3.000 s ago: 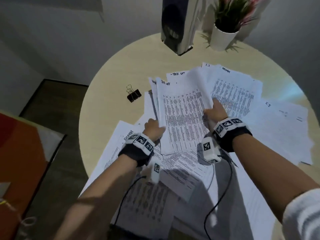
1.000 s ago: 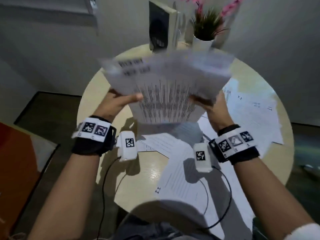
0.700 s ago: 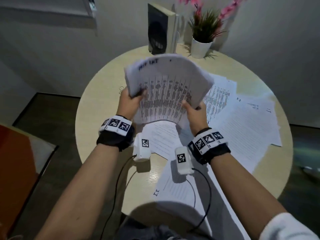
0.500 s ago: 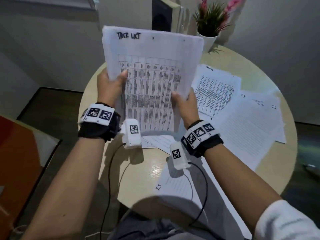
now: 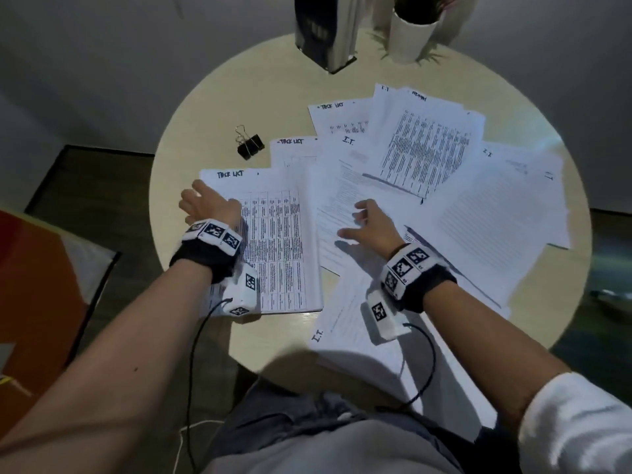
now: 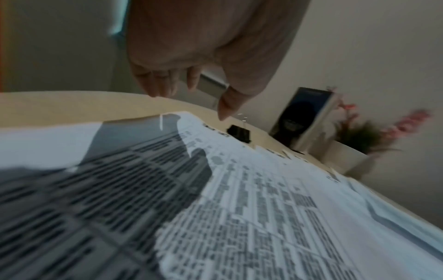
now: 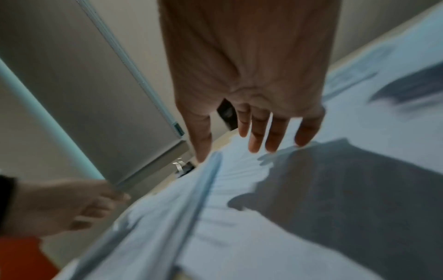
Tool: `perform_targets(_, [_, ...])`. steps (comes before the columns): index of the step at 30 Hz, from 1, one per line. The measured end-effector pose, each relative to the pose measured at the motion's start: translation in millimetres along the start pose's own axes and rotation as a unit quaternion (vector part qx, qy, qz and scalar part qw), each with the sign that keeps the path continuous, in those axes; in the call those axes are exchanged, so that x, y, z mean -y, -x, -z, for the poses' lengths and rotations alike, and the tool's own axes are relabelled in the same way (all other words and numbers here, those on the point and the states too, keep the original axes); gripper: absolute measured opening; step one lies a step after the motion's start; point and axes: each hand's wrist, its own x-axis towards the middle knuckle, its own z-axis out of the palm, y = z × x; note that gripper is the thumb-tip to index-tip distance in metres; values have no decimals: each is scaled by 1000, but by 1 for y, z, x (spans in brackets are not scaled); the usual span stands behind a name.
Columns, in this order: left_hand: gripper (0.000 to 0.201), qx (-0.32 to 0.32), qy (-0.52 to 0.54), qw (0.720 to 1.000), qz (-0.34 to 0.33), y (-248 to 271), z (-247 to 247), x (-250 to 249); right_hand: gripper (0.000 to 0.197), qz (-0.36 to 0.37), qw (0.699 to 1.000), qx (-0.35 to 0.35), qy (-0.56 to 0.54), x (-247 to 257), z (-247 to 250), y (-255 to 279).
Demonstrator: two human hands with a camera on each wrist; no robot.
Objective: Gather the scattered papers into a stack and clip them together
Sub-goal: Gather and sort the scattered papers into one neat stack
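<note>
The squared stack of white printed sheets headed "Task List" (image 5: 273, 241) is lying flat near the left edge of the round pale-wood tabletop (image 5: 205, 107), its edges looking fairly even. Your left hand (image 5: 208, 208) is hovering over the stack's left margin with fingers loosely hanging, slightly curled and holding nothing — the left wrist view is showing the fingertips (image 6: 158, 89) clear of the paper. Your right hand (image 5: 371, 225) is reaching over the loose white text sheets marked "I.T." (image 5: 345, 186) just right of the stack, fingers spread and straight; whether they are touching the page you cannot tell from these views.

You are partway through the gathering step, it seems: one bundle is squared, but many thin, matte, floppy sheets are still fanning across the centre and right of the tabletop, overlapping at angles, and one is drooping over the near edge (image 5: 355, 340). Next you will probably be sweeping those loose pages together and onto the stack — flat palms and a light drag should suit paper this slippery.

The small black metal binder clip with wire handles (image 5: 250, 145) is lying untouched just beyond the stack's far edge. At the far edge a white plant pot (image 5: 410, 39) and a dark upright box (image 5: 325, 29) are standing.
</note>
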Motion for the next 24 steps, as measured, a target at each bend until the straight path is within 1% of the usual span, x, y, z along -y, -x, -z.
perform_targets(1, [65,19,-9,1000,-22,4,-5,-7,72,-12,997,-29,66,-8,13,2])
perform_targets(2, [69,48,-18,998,-41,11,-12,-16,80,-31,989,-38,139,-16,23,7])
perform_targets(3, [74,83,-29,995,-55,20,-20,-25,88,-45,978,-24,201,-23,29,12])
perform_targets(4, [79,119,-41,990,-65,28,-29,-34,95,-42,970,4,240,-28,33,17])
perform_targets(5, [84,151,-58,984,-72,38,-38,-41,98,-34,965,37,256,-33,33,20])
perform_targets(7, [92,197,-114,970,-82,53,-57,-48,95,-31,959,87,266,-42,31,26])
perform_targets(9, [95,202,-178,959,-89,63,-70,-49,79,-36,939,117,321,-50,22,32])
perform_targets(10, [94,194,-200,956,-88,65,-73,-49,65,-29,931,129,340,-54,18,34])
perform_targets(11, [90,182,-213,956,-87,64,-75,-50,45,-28,929,138,343,-57,16,33])
perform_targets(12, [84,170,-218,957,-86,62,-75,-53,21,-25,931,139,337,-55,18,33])
perform_targets(13, [77,162,-215,960,-81,58,-73,-56,14,-28,938,132,320,-55,24,31])
perform_targets(14, [70,161,-204,963,-75,53,-70,-58,24,-33,948,109,296,-55,32,26])
perform_targets(15, [64,167,-183,966,-71,45,-66,-60,21,-49,963,67,257,-54,42,20])
perform_targets(16, [58,176,-156,969,-70,38,-61,-61,10,-60,977,0,204,-51,52,14])
perform_targets(17, [51,183,-126,973,-66,30,-56,-61,13,-81,983,-79,147,-50,62,7])
perform_targets(18, [46,185,-96,976,-59,23,-50,-60,24,-108,980,-146,84,-50,70,-1])
perform_targets(19, [42,187,-77,978,-52,18,-45,-59,29,-129,973,-189,33,-48,76,-7])
perform_targets(20, [40,190,-68,978,-47,16,-40,-57,32,-150,966,-210,-2,-46,80,-13])
perform_targets(22, [43,198,-61,977,-43,12,-36,-55,37,-182,956,-225,-41,-42,75,-24])
perform_targets(24, [46,198,-55,978,-42,10,-36,-55,51,-228,943,-235,-51,-34,57,-29])
